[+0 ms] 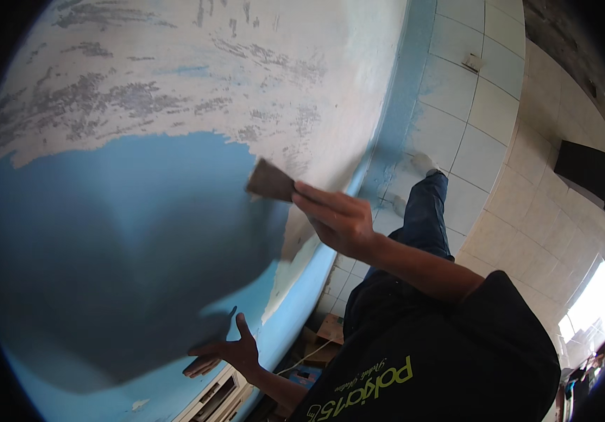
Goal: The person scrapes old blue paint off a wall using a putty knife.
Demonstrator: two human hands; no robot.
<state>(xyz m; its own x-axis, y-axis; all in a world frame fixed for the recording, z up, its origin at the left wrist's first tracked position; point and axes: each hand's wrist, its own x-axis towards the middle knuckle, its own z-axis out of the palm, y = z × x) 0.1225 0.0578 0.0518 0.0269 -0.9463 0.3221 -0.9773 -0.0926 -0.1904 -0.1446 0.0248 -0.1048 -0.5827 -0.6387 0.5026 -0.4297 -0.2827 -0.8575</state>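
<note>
My right hand [336, 213] grips a flat scraper with a wide, worn blade [270, 182]; its handle is hidden in my fingers. The blade lies at the ragged border between blue paint [175, 174] and a scraped whitish area [175, 68] of the wall. Grey patches show through that whitish area. Lower along the wall, my left hand [231, 348] holds nothing. Its thumb and fingers are spread against or very near the blue paint; contact is hard to tell. A large shadow covers much of the blue part.
Pale floor tiles [447, 84] carry bluish dust along the wall's foot. A small object [471, 62] lies on them. My trouser leg [426, 211] is beside the wall. Cardboard boxes [331, 328], a pale cable [307, 356] and a white slotted frame [218, 393] are near my left arm.
</note>
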